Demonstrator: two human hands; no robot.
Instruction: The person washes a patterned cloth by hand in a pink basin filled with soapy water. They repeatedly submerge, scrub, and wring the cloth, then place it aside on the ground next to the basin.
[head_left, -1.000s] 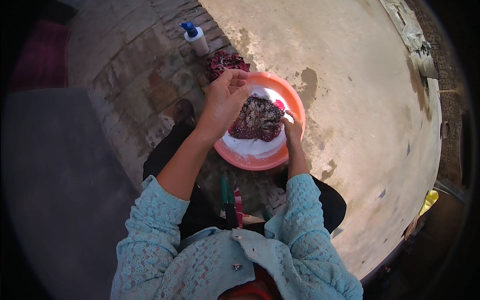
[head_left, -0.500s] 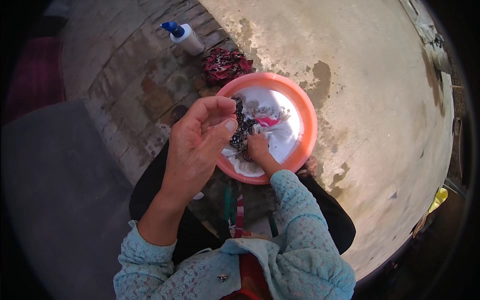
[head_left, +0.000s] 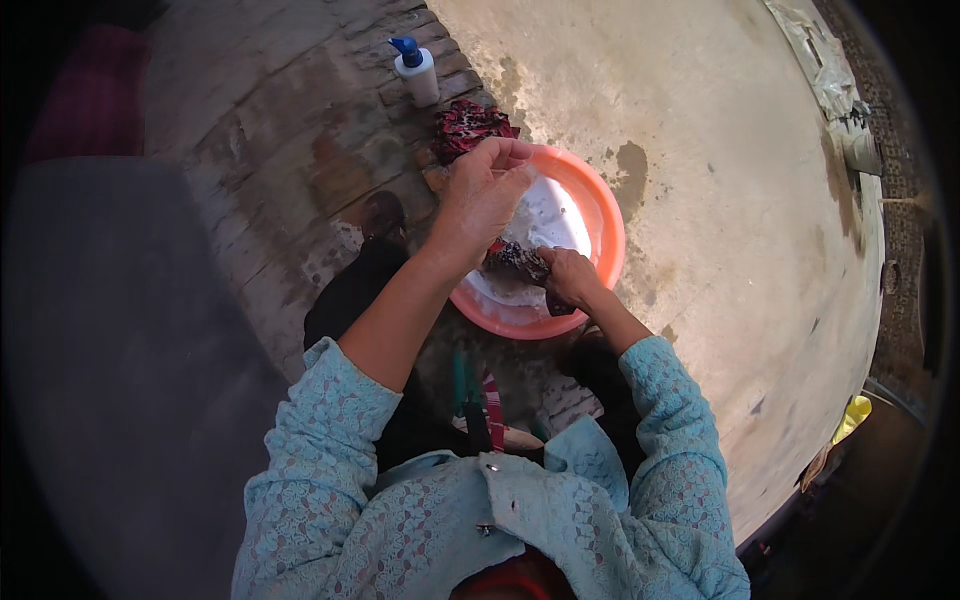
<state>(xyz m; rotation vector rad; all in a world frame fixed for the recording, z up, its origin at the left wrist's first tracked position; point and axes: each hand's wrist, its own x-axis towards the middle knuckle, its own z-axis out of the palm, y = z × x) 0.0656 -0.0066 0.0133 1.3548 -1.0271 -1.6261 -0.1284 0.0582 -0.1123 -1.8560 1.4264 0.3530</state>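
Note:
A round coral-pink basin holds white suds and water. Over its near side, my right hand grips a bunched wet cloth, dark with white speckles and a bit of red. My left hand is raised above the basin's left side, its fingers bent and the thumb apart from them, with nothing seen in it. The left hand and forearm hide part of the basin and the cloth's left end.
Beyond the basin, a crumpled red-and-black patterned cloth lies on the brick paving. Behind it stands a white bottle with a blue top. Stained concrete stretches to the right; a dark grey surface is at the left.
My left hand has moved forward and right, over the basin. My right hand has drawn the speckled cloth up from the suds toward the basin's near right side.

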